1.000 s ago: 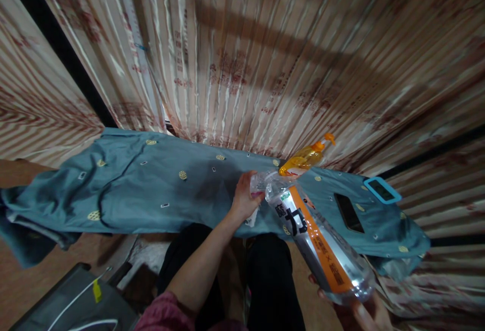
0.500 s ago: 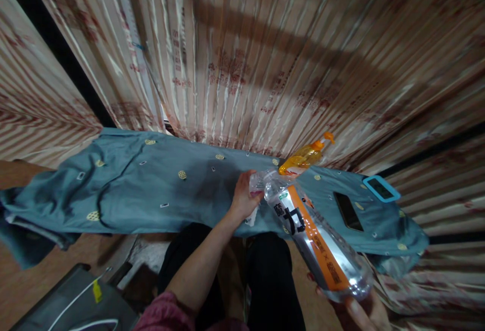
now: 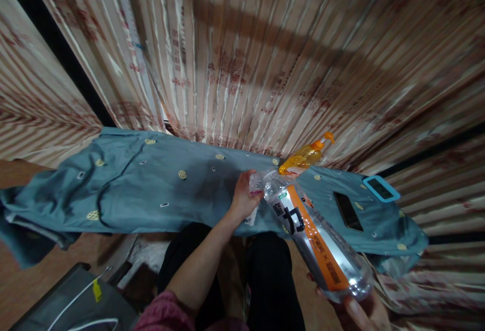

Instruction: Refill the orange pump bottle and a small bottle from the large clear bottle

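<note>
room: striped curtain behind, blue cloth (image 3: 151, 194) over desk, mid frame
right hand (image 3: 364, 311): cups tilted bottle (image 3: 318, 245) base
left hand (image 3: 242, 199): clasps small container (image 3: 256, 183) at bottle's mouth
risk: misaligned necks, spill onto cloth, phone (image 3: 347, 211) nearby

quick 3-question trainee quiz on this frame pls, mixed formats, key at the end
1. True or false: the large clear bottle with the orange label stands upright on the blue cloth.
2. Which hand supports the base of the large bottle? A) left hand B) right hand C) neither
3. Fill in: the orange pump bottle sits on the cloth close to the striped ____.

Key:
1. False; it is held tilted, its neck pointing at the small container in the left hand.
2. B; the right hand is under its base.
3. Curtain.
</note>
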Motion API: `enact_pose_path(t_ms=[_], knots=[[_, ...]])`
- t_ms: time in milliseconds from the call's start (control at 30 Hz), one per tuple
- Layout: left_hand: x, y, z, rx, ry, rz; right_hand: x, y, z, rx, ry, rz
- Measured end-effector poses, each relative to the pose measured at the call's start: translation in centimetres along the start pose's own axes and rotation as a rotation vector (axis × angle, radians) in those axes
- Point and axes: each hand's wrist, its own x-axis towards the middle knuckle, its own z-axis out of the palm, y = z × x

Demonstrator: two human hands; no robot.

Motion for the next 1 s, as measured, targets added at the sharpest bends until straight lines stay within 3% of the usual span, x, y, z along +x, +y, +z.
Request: enact_pose_path(t_ms=[400, 567, 767, 1000], knots=[[-0.02, 0.10, -0.06, 0.009, -0.006, -0.007, -0.15, -0.12, 0.36, -0.010, 0.020, -0.011], [-0.02, 0.15, -0.16, 0.011, -0.010, -0.011, 0.03, 0.25, 0.02, -0.007, -0.038, -0.031], [-0.03, 0.17, -0.21, 0.012, -0.014, 0.003, -0.31, 0.01, 0.50, -0.034, 0.004, -0.030], [-0.01, 0.14, -0.14, 0.018, -0.013, 0.006, 0.11, 0.38, -0.23, 0.018, -0.037, -0.033]])
